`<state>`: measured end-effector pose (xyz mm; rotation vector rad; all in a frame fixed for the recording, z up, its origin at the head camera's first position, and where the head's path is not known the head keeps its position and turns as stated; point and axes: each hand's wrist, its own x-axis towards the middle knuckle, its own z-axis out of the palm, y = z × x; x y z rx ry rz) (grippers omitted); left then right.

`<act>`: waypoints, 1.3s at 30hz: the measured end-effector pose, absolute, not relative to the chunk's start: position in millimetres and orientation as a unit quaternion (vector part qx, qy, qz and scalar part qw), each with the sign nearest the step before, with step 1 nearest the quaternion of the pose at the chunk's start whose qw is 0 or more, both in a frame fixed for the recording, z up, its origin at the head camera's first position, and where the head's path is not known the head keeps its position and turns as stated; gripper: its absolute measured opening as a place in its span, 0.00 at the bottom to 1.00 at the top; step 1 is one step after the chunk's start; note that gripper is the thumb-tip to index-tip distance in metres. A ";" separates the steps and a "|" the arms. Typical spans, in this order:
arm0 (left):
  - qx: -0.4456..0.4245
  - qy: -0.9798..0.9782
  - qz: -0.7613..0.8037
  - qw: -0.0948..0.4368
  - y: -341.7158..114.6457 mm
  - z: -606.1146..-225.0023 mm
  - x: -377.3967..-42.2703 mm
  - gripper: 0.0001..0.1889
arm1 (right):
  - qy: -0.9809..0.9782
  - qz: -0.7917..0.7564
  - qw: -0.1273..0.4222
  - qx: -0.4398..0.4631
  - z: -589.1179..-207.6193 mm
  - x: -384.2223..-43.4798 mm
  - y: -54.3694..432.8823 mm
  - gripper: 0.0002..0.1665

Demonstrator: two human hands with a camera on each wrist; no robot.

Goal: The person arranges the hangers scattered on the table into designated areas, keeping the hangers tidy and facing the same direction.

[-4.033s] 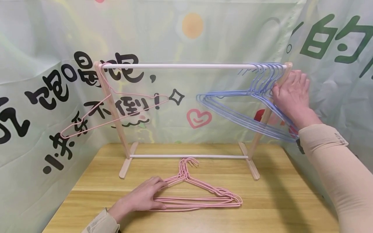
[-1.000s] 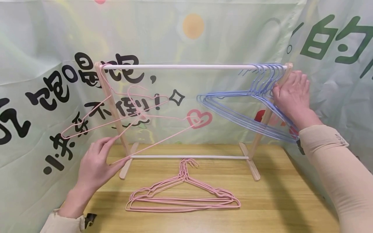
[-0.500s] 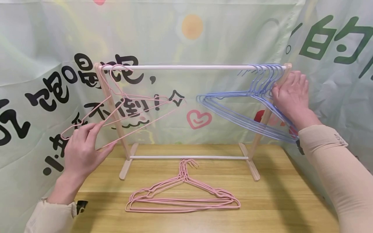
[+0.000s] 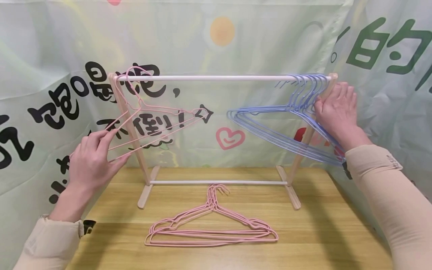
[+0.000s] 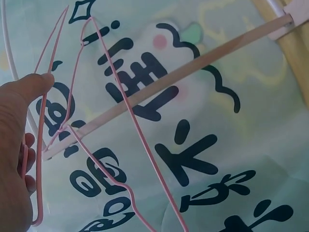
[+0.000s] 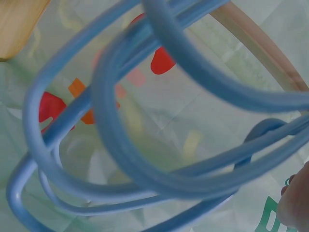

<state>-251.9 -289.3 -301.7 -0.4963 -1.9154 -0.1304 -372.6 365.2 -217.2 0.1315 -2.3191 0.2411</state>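
My left hand (image 4: 92,161) pinches a pink wire hanger (image 4: 139,101) near its left corner, thumb low and fingers above. Its hook overlaps the left part of the white rail (image 4: 216,78), the top arching a little above; whether it rests there I cannot tell. Another pink hanger (image 4: 119,92) hangs at the rail's left end, also showing as a pink hanger (image 5: 133,121) in the left wrist view. My right hand (image 4: 339,110) grips the upper right post (image 4: 297,165), beside several blue hangers (image 4: 300,110) hung on the rail. Those blue hangers (image 6: 116,140) fill the right wrist view.
Several pink hangers (image 4: 212,205) lie stacked on the wooden table (image 4: 216,258), hooks toward the rack. The rack's lower bar (image 4: 216,182) runs behind them, between two wooden feet (image 4: 148,187). A printed cloth (image 4: 189,41) hangs close behind and at both sides.
From the table pile, my left hand has lifted one pink hanger to the left end of the rail. Lately it has moved further left and up, raising the hook. My right hand stays put.
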 end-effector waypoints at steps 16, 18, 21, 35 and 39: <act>-0.222 -0.826 -0.038 0.516 -303.3 -305.5 -260.8 0.39 | -0.914 0.098 0.390 0.051 -216.8 -371.0 363.3 0.29; -0.226 -0.824 -0.042 0.517 -304.7 -307.4 -262.6 0.39 | -0.915 0.097 0.388 0.049 -216.7 -370.7 363.4 0.28; -0.227 -0.823 -0.045 0.519 -306.7 -309.8 -264.7 0.39 | -0.916 0.097 0.387 0.048 -216.6 -370.3 363.5 0.28; -0.212 -0.812 -0.026 0.543 -319.6 -320.4 -275.8 0.42 | -0.911 0.096 0.397 0.053 -217.5 -370.6 363.8 0.27; -0.208 -0.813 -0.024 0.544 -321.6 -322.9 -276.2 0.40 | -0.912 0.096 0.396 0.051 -216.8 -370.7 364.1 0.28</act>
